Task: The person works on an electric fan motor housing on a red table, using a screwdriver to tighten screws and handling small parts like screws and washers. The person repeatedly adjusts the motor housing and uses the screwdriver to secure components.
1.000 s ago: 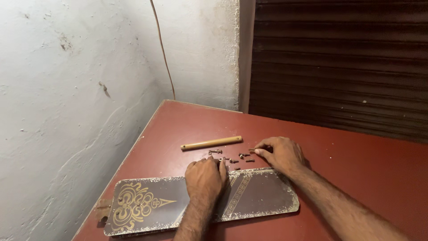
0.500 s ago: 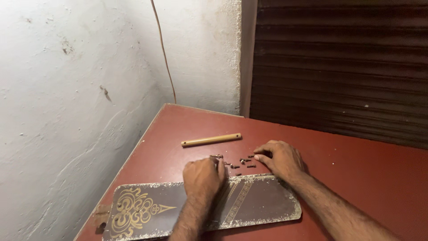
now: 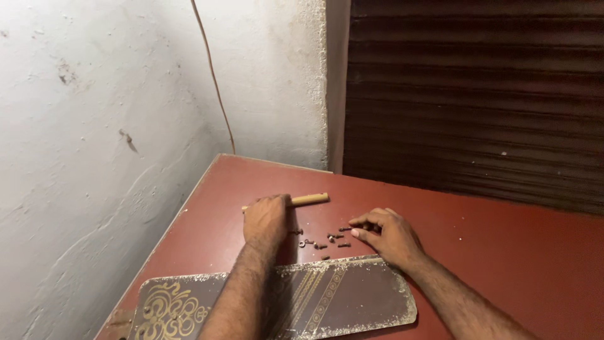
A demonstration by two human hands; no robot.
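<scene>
My left hand (image 3: 267,220) lies over one end of a tan wooden-handled tool (image 3: 307,199) on the red table (image 3: 503,252), fingers curled around it. My right hand (image 3: 385,236) rests on the table with its fingertips at a scatter of several small dark screws (image 3: 322,240). A dusty brown fan blade (image 3: 340,296) with gold ornament lies flat in front of both hands, under my left forearm.
The table stands in a corner: a rough white wall (image 3: 94,157) on the left with a thin wire (image 3: 214,82) running down it, and a dark ribbed shutter (image 3: 478,94) behind. The table's left edge (image 3: 170,226) runs along the wall.
My left hand has lifted off the fan blade and moved forward onto the wooden-handled tool. My right hand has stayed by the screws.
</scene>
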